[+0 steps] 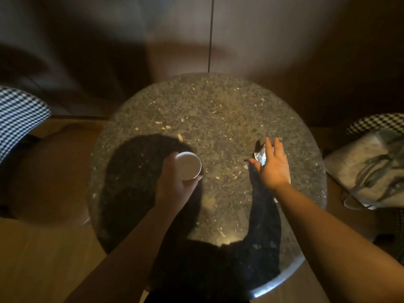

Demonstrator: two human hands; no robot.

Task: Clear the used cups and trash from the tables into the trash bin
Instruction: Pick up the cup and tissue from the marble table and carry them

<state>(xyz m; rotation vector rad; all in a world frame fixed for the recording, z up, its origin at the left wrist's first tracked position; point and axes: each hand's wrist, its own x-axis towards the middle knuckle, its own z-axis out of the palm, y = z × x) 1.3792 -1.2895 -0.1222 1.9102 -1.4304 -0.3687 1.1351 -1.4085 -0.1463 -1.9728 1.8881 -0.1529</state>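
Upright, mouth up, the cup (188,165) sits gripped in the left hand (172,182).

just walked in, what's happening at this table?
A person is clearing a round speckled stone table. The left hand grips a white paper cup. The right hand, fingers spread, reaches over a crumpled silver foil wrapper lying on the tabletop. No trash bin is in view.

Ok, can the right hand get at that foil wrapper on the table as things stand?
Probably yes. The right hand is open directly over the crumpled foil wrapper, with nothing between them. The left hand holds the white cup well aside.
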